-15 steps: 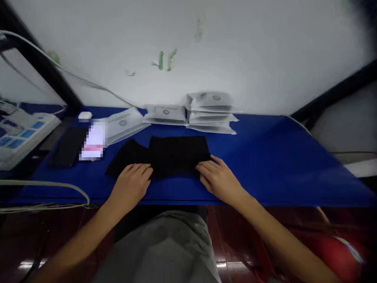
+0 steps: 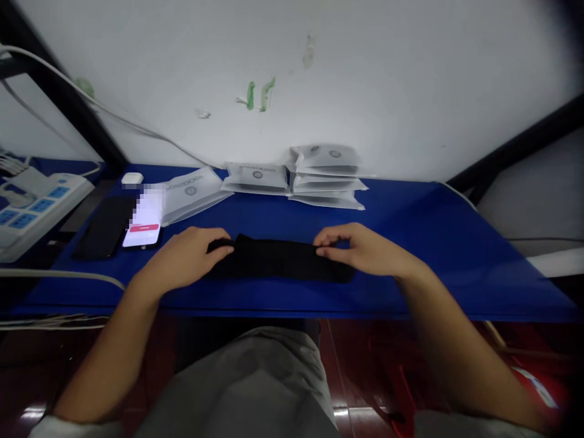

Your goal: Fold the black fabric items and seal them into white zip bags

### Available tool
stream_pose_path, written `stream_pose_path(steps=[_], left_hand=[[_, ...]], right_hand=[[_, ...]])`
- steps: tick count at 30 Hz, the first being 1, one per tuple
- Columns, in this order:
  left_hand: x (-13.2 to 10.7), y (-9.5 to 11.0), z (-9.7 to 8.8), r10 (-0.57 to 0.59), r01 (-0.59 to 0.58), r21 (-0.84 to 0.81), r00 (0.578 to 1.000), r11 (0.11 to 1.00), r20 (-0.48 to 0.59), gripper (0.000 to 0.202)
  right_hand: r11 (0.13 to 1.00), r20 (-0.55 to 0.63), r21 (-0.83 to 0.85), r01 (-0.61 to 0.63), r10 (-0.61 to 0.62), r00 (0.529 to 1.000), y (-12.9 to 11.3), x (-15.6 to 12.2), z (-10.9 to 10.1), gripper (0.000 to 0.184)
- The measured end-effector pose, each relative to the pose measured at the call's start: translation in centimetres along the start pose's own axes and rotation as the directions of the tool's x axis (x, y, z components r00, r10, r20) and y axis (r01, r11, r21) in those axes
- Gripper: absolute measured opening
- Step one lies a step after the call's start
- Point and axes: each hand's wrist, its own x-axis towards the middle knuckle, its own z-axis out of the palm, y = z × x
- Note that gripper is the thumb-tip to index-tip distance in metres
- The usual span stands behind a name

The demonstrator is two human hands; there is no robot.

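Item: black cloth (image 2: pixel 278 260), one piece, folded into a long narrow band. Lies on the blue worktop (image 2: pixel 420 243), just behind the front edge and parallel to it, midway between the ends.

Left hand (image 2: pixel 194 258): thumb and fingers pinch the band near its left end, along the far fold.

Right hand (image 2: pixel 365 246): thumb and fingertips pinch the far fold short of the right end; the remaining cloth runs out beneath the palm.

Change on half a second ago: the cloth lay broader, with a slanted flap at left and both hands on its near side. Now the band is narrower, the hands are at its far side, and its far edge sits closer to the front edge. Judged from this, a fold has been made toward the person; whether it lies flat underneath cannot be told.

Unchanged, along the back edge: a stack of frosted packets (image 2: pixel 327 176); one frosted packet (image 2: pixel 258 176) touching or just beside it; a slanted frosted packet (image 2: pixel 194 193) to the left.

Toward the left end: a lit smartphone (image 2: pixel 142 236), a dark smartphone (image 2: pixel 104 230), a small white case (image 2: pixel 132 179).
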Motion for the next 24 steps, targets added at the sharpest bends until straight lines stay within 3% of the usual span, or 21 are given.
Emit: stream_pose_path(steps=[1, 3, 4, 6, 8, 10, 12, 18, 24], left_hand=[[0.5, 0.2, 0.4, -0.039, 0.049, 0.079, 0.991, 0.996, -0.127, 0.028], [0.9, 0.9, 1.9, -0.057, 0.146, 0.210, 0.924, 0.967, -0.378, 0.036], [0.7, 1.2, 2.8, -0.021, 0.134, 0.240, 0.906, 0.961, -0.422, 0.040], [-0.1, 1.7, 4.9, 0.058, 0.058, 0.270, 0.913, 0.961, -0.403, 0.047], [-0.9, 1.9, 6.8, 0.073, 0.020, 0.276, 0.943, 0.961, -0.324, 0.054], [-1.4, 1.8, 8.3, 0.057, 0.002, 0.264, 0.974, 0.965, -0.217, 0.060], [-1.3, 1.6, 9.0, 0.035, 0.005, 0.254, 0.988, 0.967, -0.153, 0.063], [0.8, 1.8, 8.4, 0.031, -0.013, 0.215, 0.996, 0.977, -0.079, 0.055], [3.3, 2.3, 7.7, 0.097, -0.071, 0.250, 0.991, 0.966, -0.092, 0.047]], right_hand=[[0.998, -0.105, -0.055, -0.027, 0.021, 0.994, 0.4, 0.6, 0.3, 0.019], [0.960, -0.366, -0.264, -0.099, -0.004, 0.931, 0.8, 1.3, 1.6, 0.023], [0.924, -0.427, -0.369, -0.102, -0.072, 0.901, 0.8, 1.3, 2.5, 0.028], [0.872, -0.376, -0.489, 0.010, -0.221, 0.900, 0.6, 0.9, 4.6, 0.036], [0.823, -0.204, -0.547, 0.156, -0.312, 0.928, 0.3, 0.4, 6.4, 0.041], [0.795, -0.123, -0.571, 0.206, -0.331, 0.936, 0.4, 0.0, 7.6, 0.043], [0.789, -0.113, -0.582, 0.198, -0.319, 0.941, 0.8, -0.1, 8.0, 0.044], [0.803, -0.115, -0.581, 0.135, -0.245, 0.963, 1.9, -0.3, 6.6, 0.045], [0.815, -0.120, -0.574, 0.079, -0.180, 0.976, 0.9, -1.9, 6.1, 0.045]])
